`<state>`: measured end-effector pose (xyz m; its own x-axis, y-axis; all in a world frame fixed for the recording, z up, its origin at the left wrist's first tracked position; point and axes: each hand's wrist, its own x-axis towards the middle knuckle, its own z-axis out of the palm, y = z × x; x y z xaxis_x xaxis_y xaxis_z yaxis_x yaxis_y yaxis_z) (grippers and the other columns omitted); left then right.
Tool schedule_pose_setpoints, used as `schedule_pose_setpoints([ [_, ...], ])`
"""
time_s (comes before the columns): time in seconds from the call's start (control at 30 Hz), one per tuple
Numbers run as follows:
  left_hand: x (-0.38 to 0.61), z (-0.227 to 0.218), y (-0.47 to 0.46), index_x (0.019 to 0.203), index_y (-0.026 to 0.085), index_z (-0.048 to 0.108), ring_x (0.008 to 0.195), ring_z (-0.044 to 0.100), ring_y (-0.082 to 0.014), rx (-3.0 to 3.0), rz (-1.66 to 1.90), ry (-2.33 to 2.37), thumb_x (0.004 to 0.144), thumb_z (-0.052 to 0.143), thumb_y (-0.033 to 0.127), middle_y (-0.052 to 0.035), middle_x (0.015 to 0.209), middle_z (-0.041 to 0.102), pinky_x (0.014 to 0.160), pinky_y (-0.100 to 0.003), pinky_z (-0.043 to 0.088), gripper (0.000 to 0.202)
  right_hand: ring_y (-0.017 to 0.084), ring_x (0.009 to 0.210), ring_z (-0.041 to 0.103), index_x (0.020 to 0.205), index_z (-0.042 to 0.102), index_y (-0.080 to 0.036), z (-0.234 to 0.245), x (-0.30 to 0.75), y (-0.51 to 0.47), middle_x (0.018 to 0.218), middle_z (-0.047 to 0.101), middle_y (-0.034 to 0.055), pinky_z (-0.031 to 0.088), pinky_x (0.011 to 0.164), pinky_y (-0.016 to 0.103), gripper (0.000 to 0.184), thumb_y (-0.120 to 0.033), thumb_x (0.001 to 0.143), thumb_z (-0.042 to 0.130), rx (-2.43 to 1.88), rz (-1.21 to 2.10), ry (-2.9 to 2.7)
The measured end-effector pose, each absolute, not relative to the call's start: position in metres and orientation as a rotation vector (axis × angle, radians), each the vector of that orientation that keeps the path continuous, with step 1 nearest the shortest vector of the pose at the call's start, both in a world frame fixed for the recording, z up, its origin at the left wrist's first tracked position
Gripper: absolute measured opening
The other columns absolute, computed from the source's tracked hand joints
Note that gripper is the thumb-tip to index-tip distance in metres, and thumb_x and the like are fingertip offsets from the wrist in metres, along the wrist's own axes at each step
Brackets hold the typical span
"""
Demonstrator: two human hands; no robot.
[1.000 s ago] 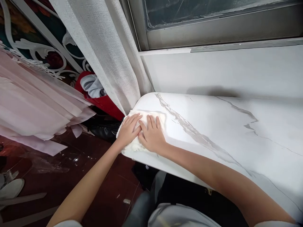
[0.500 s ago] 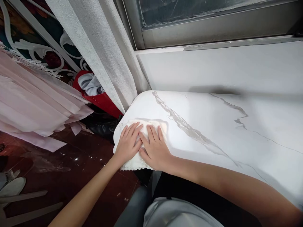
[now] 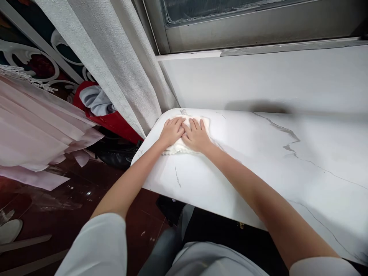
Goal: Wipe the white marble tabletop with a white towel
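A cream-white cloth [image 3: 184, 147] lies spread on the white marble-patterned tabletop [image 3: 201, 180], close to the rounded back-left corner. My left hand [image 3: 172, 132] rests flat on the cloth's left half, fingers stretched forward. Beside it my right hand [image 3: 197, 136] presses flat on the right half, its fingers slightly spread. The two hands touch at the thumbs and index side. Most of the cloth's middle is hidden beneath them; its front edge and right corner show.
A grey-white curtain [image 3: 126, 61] hangs by the table's left corner. Behind the table stand a white wall [image 3: 207, 84] and a metal window frame [image 3: 230, 38]. Left are a red bag [image 3: 117, 124] with grey cloth inside, pink drapery [image 3: 37, 126] and a dark red floor [image 3: 94, 184].
Both hands and the cloth under them have slid forward and a little right, from the table's front-left edge toward its back edge. The head view has shifted slightly.
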<state>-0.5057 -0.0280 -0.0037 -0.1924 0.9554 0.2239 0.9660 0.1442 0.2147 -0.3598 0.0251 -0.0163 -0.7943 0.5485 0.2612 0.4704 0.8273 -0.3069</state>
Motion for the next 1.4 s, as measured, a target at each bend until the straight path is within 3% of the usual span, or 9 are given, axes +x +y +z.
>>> schedule_pose_setpoints([
  [0.13,-0.509,-0.002,0.020,0.135,0.015,0.053,0.138,0.046,-0.0243,-1.968,-0.490,-2.358,0.093,0.037,0.024,-0.0122,0.144,0.056,0.121,-0.047,0.023,0.046,0.032,0.151,0.023,0.154,0.039,-0.012,-0.016,-0.368,0.070,0.162,0.031,0.0186,0.007,0.123,0.055,0.057,-0.031,0.100,0.036,-0.820,0.317,-2.671],
  [0.37,-0.490,-0.002,0.069,0.137,0.020,0.052,0.139,0.045,-0.0201,-2.022,-0.487,-2.335,0.096,0.037,0.027,-0.0075,0.148,0.055,0.122,-0.043,0.021,0.044,0.029,0.153,0.020,0.156,0.035,-0.017,-0.013,-0.349,0.112,0.165,0.027,0.0146,0.009,0.124,0.055,0.058,-0.035,0.101,0.029,-0.954,0.302,-2.702],
  [0.63,-0.454,-0.004,0.078,0.142,0.020,0.048,0.143,0.039,-0.0203,-2.068,-0.479,-2.305,0.098,0.036,0.030,-0.0079,0.152,0.050,0.124,-0.044,0.018,0.047,0.031,0.152,0.021,0.156,0.034,-0.015,-0.015,-0.311,0.118,0.164,0.027,0.0173,0.012,0.123,0.057,0.059,-0.035,0.101,0.028,-1.018,0.207,-2.704],
  [0.83,-0.428,-0.001,0.041,0.144,0.017,0.048,0.145,0.038,-0.0204,-2.092,-0.426,-2.259,0.098,0.038,0.028,-0.0089,0.155,0.047,0.124,-0.043,0.019,0.048,0.035,0.151,0.023,0.154,0.037,-0.011,-0.027,-0.286,0.084,0.162,0.031,0.0201,0.014,0.121,0.062,0.059,-0.035,0.101,0.030,-0.987,0.082,-2.673],
  [1.1,-0.369,0.000,-0.071,0.149,0.009,0.043,0.148,0.034,-0.0290,-1.921,-0.298,-2.352,0.100,0.033,0.027,-0.0139,0.158,0.042,0.124,-0.050,0.021,0.052,0.038,0.151,0.021,0.153,0.037,-0.009,-0.020,-0.228,0.006,0.161,0.028,0.0242,0.016,0.121,0.063,0.060,-0.038,0.102,0.029,-0.655,0.105,-2.837],
  [1.4,-0.313,-0.006,-0.136,0.147,0.006,0.045,0.147,0.035,-0.0343,-1.974,-0.317,-2.227,0.101,0.034,0.029,-0.0187,0.155,0.044,0.122,-0.056,0.028,0.052,0.033,0.155,0.006,0.155,0.034,-0.011,-0.014,-0.159,-0.058,0.165,0.020,0.0198,0.012,0.124,0.061,0.059,-0.041,0.105,0.027,-0.542,0.231,-2.860],
])
